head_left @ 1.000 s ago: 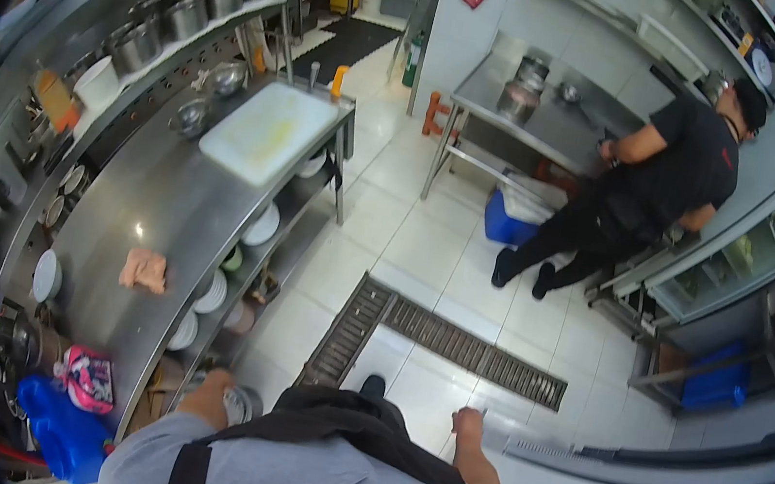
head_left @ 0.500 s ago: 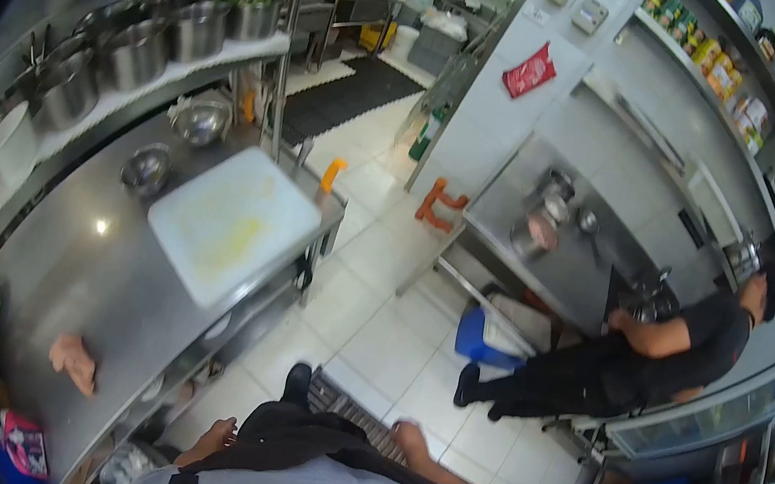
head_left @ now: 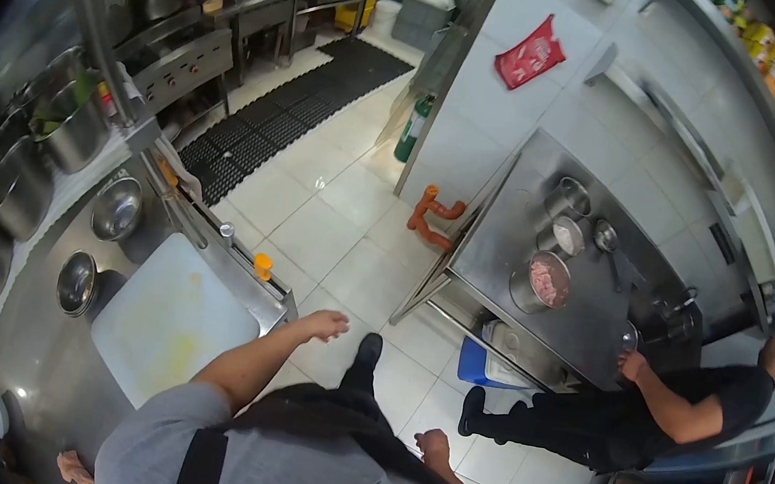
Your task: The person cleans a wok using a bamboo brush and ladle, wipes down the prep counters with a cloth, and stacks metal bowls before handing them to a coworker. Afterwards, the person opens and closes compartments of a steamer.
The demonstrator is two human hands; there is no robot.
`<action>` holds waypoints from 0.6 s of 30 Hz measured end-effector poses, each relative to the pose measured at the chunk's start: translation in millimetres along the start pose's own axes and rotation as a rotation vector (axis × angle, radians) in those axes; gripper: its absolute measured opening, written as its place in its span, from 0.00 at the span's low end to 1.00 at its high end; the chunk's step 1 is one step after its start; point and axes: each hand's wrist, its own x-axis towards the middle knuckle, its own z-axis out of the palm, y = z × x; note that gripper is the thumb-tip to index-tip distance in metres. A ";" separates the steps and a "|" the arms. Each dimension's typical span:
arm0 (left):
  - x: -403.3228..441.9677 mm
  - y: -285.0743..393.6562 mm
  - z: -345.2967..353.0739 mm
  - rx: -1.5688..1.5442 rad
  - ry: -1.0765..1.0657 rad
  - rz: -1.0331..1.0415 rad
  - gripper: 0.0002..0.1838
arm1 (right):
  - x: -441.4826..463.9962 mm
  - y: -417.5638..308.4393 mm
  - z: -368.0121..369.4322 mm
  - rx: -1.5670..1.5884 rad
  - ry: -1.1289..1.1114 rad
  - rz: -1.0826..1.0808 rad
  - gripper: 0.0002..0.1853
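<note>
My left hand (head_left: 327, 326) is held out over the floor, just right of the steel counter's edge. Its fingers are partly stretched out with nothing in them. Low beside my apron hangs my right hand (head_left: 432, 444), its fingers curled in and no object visible in it. Nearest to the left arm lies a white cutting board (head_left: 171, 326) with yellow stains. A piece of raw meat (head_left: 73, 472) rests on the counter, partly hidden by my sleeve. On the steel table (head_left: 581, 336) ahead to the right stands a pot of raw meat pieces (head_left: 549, 281).
A co-worker (head_left: 669, 406) in dark clothes stands at the right of that table. Beside the meat pot are other pots (head_left: 569, 199) and a ladle (head_left: 608, 237). Metal bowls (head_left: 77, 283) sit by the board. Orange pipes (head_left: 432, 217) rise near the table's corner.
I have moved forward past the counter, and the steel table appears closer. My left arm has swung forward and up. The meat on the counter has slid to the bottom edge of view.
</note>
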 end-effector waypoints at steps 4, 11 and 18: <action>61.4 21.5 -4.5 0.030 0.008 -0.102 0.26 | 17.6 -57.4 -76.6 -0.066 0.145 -0.649 0.10; 101.6 32.1 -71.8 0.085 0.177 -0.246 0.25 | 190.9 -194.7 -228.2 0.350 -0.165 -0.274 0.22; 161.2 29.7 -165.2 0.277 0.455 -0.378 0.21 | 325.3 -336.6 -337.1 0.173 0.025 -0.404 0.19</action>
